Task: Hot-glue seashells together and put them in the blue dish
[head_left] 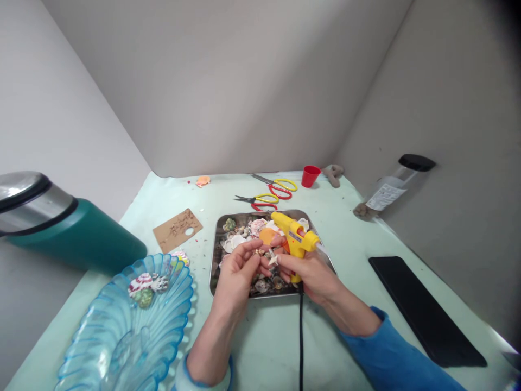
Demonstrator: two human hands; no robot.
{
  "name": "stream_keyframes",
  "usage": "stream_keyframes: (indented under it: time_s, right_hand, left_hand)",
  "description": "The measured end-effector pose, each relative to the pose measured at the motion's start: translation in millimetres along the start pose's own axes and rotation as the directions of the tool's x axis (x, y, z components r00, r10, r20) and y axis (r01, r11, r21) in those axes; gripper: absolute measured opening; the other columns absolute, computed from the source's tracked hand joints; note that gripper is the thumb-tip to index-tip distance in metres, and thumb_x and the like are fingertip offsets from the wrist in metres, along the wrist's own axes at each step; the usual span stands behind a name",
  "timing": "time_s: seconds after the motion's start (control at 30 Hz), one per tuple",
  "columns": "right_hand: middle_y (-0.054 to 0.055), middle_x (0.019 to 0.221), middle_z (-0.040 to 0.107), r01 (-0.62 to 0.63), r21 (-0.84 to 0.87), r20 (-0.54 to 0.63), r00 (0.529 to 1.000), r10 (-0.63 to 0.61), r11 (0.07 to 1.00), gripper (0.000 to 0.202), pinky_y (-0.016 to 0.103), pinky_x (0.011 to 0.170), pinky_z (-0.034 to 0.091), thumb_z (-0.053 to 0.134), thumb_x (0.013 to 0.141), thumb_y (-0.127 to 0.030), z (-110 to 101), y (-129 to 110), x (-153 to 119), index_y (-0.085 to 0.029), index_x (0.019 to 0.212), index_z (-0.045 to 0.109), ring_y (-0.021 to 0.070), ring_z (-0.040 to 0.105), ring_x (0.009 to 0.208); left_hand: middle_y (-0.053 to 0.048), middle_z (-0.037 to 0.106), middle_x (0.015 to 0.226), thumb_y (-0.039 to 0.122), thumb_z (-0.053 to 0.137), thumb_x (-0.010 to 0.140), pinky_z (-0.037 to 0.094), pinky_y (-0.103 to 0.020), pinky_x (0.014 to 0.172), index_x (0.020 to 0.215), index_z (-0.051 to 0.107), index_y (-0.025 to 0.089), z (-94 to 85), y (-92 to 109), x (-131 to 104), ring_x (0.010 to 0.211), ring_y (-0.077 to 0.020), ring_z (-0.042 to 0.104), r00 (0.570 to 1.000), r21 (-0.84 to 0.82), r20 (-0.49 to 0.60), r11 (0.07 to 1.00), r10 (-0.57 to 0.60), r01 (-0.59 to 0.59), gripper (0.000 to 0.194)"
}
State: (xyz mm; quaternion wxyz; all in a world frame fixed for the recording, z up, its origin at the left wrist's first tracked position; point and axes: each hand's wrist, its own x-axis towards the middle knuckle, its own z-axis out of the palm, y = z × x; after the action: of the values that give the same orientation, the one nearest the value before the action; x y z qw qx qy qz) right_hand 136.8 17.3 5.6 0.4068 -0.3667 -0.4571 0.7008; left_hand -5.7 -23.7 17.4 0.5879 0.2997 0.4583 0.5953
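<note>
My left hand [240, 269] is closed above the tray, thumb and fingertips pinching a small brownish shell [259, 252]. My right hand [315, 274] closes around the handle of a yellow hot glue gun [291, 228], its nozzle pointing away and to the left. At the tips of the right thumb and fingers is a small white star-shaped piece [273, 258], close to the left fingertips. Under both hands lies a metal tray [212, 271] holding many shells, among them white shells [234, 243], a pink shell [257, 226] and an orange one [267, 235].
A blue scalloped dish [171, 347] with several shells and a green bottle [101, 239] stand left. Brown card [178, 230], two scissors [264, 202] [280, 187] and a red cup [311, 176] lie beyond. Right are a clear jar [386, 195] and black slab [425, 309]. The gun's cord [301, 336] trails toward me.
</note>
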Motion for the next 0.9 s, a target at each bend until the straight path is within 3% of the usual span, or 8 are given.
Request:
stream_keyframes:
  time_s: [0.13,0.23,0.33,0.47,0.67,0.8,0.9]
  right_hand:
    - [-0.006,0.058,0.052,-0.005,0.040,-0.014,1.000,0.005,0.999,0.021,0.022,0.043,0.030,0.067,0.073,-0.018,-0.6,0.8,-0.2,-0.021,0.092,0.060,0.0076,0.042,0.043]
    - [-0.006,0.057,0.052,0.000,0.047,-0.026,1.000,0.002,0.999,0.021,0.022,0.042,0.031,0.067,0.073,-0.019,0.4,-0.7,-0.7,-0.021,0.092,0.060,0.0068,0.042,0.042]
    - [-0.007,0.057,0.050,0.000,0.046,-0.018,1.000,0.001,0.999,0.020,0.021,0.042,0.029,0.067,0.073,-0.019,1.2,-2.2,-1.0,-0.021,0.091,0.059,0.0064,0.041,0.042]
    - [-0.007,0.059,0.050,0.001,0.053,-0.014,1.000,0.000,0.999,0.020,0.022,0.042,0.031,0.068,0.073,-0.019,0.3,-0.9,-0.2,-0.021,0.091,0.059,0.0066,0.040,0.042]
    - [-0.006,0.061,0.050,-0.004,0.059,-0.020,1.000,0.005,0.998,0.019,0.022,0.042,0.032,0.070,0.072,-0.019,-1.3,2.3,0.7,-0.022,0.089,0.060,0.0066,0.039,0.043]
    - [-0.007,0.059,0.049,-0.003,0.069,-0.014,1.000,0.004,0.998,0.020,0.022,0.041,0.032,0.070,0.073,-0.019,-0.2,2.1,0.2,-0.021,0.090,0.061,0.0065,0.039,0.043]
    - [-0.008,0.058,0.049,0.029,0.119,-0.057,0.998,-0.022,0.992,0.024,0.021,0.042,0.033,0.071,0.071,-0.020,0.0,1.0,-0.3,-0.021,0.092,0.060,0.0064,0.041,0.043]
  left_hand:
    - [-0.001,0.065,0.061,0.030,0.075,0.069,0.049,-0.023,0.056,0.091,0.063,0.013,0.1,-0.9,0.5,0.053,-0.0110,0.059,1.000,0.006,-0.009,1.000,0.006,-0.006,0.030]
    - [-0.001,0.066,0.067,0.031,0.075,0.071,0.047,-0.021,0.052,0.089,0.063,0.013,-0.1,-0.8,-0.1,0.051,-0.0089,0.056,0.999,0.032,-0.040,0.999,0.024,-0.023,0.027]
    - [-0.001,0.066,0.074,0.036,0.069,0.078,0.045,-0.020,0.051,0.100,0.066,0.015,-0.9,-1.2,-0.4,0.052,-0.0075,0.054,0.997,0.071,-0.047,0.996,0.063,-0.060,0.031]
    - [0.002,0.060,0.069,0.039,0.066,0.080,0.043,-0.021,0.051,0.113,0.065,0.018,-0.5,-2.3,-0.5,0.051,-0.0076,0.050,0.992,0.164,-0.016,0.979,0.124,-0.120,0.039]
    - [0.004,0.056,0.062,0.036,0.071,0.074,0.039,-0.019,0.043,0.078,0.063,0.017,4.1,0.7,-2.4,0.044,-0.0067,0.044,0.990,0.214,-0.030,0.969,0.135,-0.126,0.021]
    - [0.005,0.052,0.055,0.033,0.069,0.075,0.036,-0.019,0.044,0.079,0.065,0.016,0.6,1.0,-1.2,0.044,-0.0073,0.043,0.992,0.245,-0.036,0.963,0.124,-0.112,0.017]
    - [0.005,0.053,0.053,0.030,0.066,0.078,0.035,-0.020,0.046,0.083,0.068,0.018,-5.7,-0.7,2.2,0.046,-0.0094,0.044,0.977,0.341,-0.093,0.928,0.190,-0.148,0.014]
